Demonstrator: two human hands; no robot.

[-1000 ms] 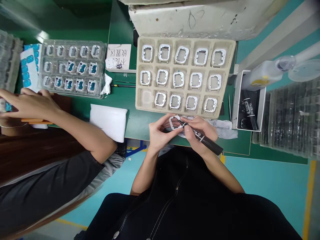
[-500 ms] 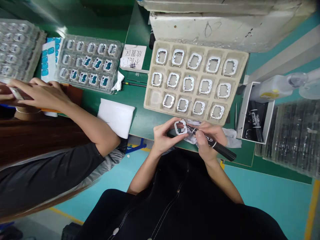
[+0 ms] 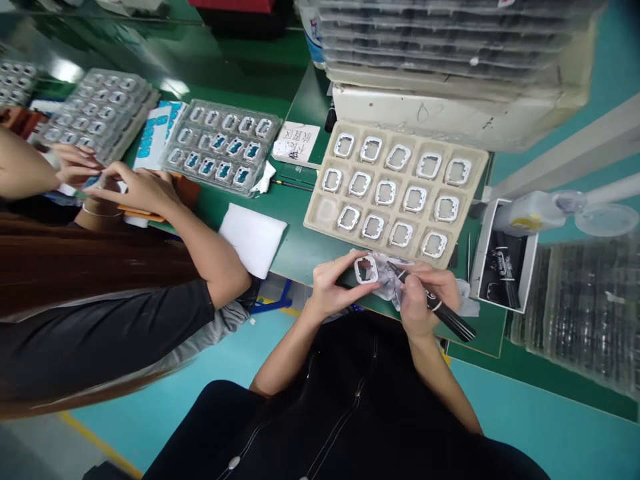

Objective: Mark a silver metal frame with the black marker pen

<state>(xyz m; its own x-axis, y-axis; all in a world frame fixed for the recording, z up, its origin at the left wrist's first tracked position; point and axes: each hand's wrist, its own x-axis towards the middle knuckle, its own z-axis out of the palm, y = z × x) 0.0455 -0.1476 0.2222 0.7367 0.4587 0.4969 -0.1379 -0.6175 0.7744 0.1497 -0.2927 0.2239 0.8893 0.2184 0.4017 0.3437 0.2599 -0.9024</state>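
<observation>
My left hand (image 3: pixel 334 285) pinches a small white square frame (image 3: pixel 365 269) just in front of the green table's near edge. My right hand (image 3: pixel 424 297) holds a black marker pen (image 3: pixel 447 316) and a crumpled grey cloth (image 3: pixel 391 281), the pen tip close to the frame's right side. Behind my hands lies a beige pulp tray (image 3: pixel 475 200) with several more white frames (image 3: pixel 375 192) in its pockets; its near-left pocket has none.
A co-worker's arms (image 3: pixel 195 240) reach over the table at left, beside clear blister trays (image 3: pixel 220 145) of blue-and-white parts and a white pad (image 3: pixel 253 239). An open box of markers (image 3: pixel 504 257) stands at right. Stacked clear trays (image 3: pixel 590 307) fill the right side and the back.
The camera has tilted up and swung left, so the table sits lower and further right in view. My hands stay together on the frame; the cloth now shows more under the pen.
</observation>
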